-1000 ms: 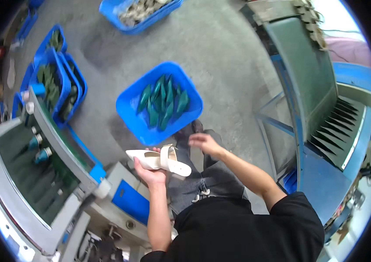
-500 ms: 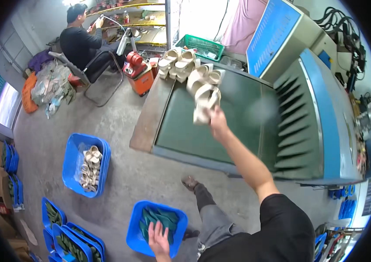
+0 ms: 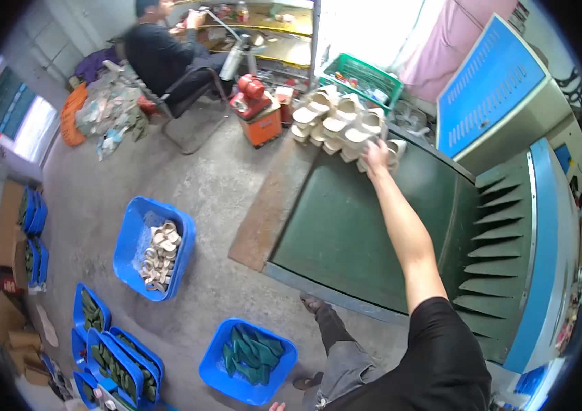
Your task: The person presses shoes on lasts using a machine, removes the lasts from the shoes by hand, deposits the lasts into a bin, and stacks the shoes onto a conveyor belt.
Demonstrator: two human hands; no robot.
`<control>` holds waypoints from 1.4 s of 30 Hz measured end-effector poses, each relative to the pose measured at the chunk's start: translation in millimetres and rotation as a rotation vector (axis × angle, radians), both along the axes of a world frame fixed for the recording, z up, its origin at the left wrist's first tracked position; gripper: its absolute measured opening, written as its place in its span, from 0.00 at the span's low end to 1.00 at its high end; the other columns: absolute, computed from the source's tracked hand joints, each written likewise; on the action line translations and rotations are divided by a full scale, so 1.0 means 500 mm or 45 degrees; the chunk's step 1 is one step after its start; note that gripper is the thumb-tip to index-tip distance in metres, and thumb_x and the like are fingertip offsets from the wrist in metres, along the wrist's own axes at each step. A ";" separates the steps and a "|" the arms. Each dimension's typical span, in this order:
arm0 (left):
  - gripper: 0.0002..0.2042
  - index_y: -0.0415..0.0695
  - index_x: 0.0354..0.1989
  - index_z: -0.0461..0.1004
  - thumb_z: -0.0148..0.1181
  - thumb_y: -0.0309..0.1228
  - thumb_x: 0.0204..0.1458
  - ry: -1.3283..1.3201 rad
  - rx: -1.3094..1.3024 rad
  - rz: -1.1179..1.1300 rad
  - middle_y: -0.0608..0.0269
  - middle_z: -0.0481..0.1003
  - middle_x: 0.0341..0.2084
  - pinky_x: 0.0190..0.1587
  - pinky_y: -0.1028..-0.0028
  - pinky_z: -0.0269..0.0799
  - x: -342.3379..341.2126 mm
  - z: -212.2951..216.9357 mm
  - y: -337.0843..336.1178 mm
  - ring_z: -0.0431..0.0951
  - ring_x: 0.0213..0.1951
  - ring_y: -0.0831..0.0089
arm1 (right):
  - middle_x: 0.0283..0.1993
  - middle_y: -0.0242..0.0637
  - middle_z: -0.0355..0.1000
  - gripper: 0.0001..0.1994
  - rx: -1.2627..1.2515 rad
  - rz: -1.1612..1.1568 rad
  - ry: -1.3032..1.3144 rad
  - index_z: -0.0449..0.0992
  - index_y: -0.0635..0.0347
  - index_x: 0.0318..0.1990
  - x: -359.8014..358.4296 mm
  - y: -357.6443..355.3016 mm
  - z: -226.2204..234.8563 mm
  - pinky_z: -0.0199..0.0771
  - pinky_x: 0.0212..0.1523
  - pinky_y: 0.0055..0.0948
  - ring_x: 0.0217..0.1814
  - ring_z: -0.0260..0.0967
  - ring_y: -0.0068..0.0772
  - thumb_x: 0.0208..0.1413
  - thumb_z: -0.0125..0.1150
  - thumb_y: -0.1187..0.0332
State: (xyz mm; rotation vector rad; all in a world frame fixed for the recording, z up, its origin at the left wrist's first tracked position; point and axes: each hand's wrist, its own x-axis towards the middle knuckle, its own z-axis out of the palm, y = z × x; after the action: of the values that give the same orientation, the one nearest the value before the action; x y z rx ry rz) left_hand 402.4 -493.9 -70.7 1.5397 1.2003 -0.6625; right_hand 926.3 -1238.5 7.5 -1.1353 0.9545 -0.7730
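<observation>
At the far end of the green conveyor belt (image 3: 345, 226), several beige sandals (image 3: 339, 116) are piled in rows. My right arm stretches forward to the near right of this pile. There my right hand (image 3: 375, 156) is closed on a beige sandal (image 3: 365, 131) that sits against the others; its fingers are partly hidden. Another sandal (image 3: 395, 152) lies just to the right of the hand. Of my left hand (image 3: 278, 407), only fingertips show at the lower edge. It is below the blue basket (image 3: 212, 373) that contains dark green shoe-shaped pieces (image 3: 253, 353).
Hanging strips (image 3: 496, 274) cover the machine opening on the right. A blue basket of beige sandals (image 3: 126, 253) stands on the floor at left, with baskets of green pieces (image 3: 109, 363) nearer. Beyond are an orange-and-red machine (image 3: 260, 123), a green crate (image 3: 366, 79) and a seated person (image 3: 167, 58).
My right hand has carried the sandal away from me to the pile. My left hand has drawn back from above the green pieces to the lower edge. The view has shifted.
</observation>
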 end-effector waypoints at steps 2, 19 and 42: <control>0.25 0.46 0.58 0.69 0.66 0.31 0.50 -0.025 -0.054 0.105 0.58 0.71 0.51 0.45 0.62 0.73 -0.027 -0.030 -0.011 0.69 0.51 0.63 | 0.24 0.25 0.63 0.25 -0.089 0.118 -0.198 0.62 0.61 0.64 -0.093 0.045 0.006 0.62 0.22 0.20 0.21 0.58 0.17 0.58 0.57 0.71; 0.19 0.38 0.53 0.72 0.62 0.19 0.51 -1.131 0.642 1.478 0.60 0.77 0.46 0.51 0.72 0.72 -0.715 0.341 0.296 0.76 0.49 0.70 | 0.39 0.27 0.73 0.15 0.286 2.765 0.173 0.75 0.57 0.52 -0.976 1.931 0.163 0.71 0.38 0.25 0.38 0.69 0.21 0.58 0.60 0.66; 0.31 0.34 0.56 0.66 0.72 0.36 0.46 -0.659 1.855 1.806 0.52 0.72 0.46 0.50 0.69 0.69 -1.337 0.769 1.452 0.73 0.48 0.70 | 0.37 0.32 0.72 0.17 -0.668 2.975 -0.076 0.77 0.65 0.43 -0.892 3.070 -0.068 0.66 0.40 0.29 0.37 0.65 0.24 0.54 0.66 0.60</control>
State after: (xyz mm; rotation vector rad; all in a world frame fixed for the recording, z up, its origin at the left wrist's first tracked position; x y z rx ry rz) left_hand -266.0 232.2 313.9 1.1418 1.9667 1.7388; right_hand 480.1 296.6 -26.5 -1.7135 -0.9556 0.9484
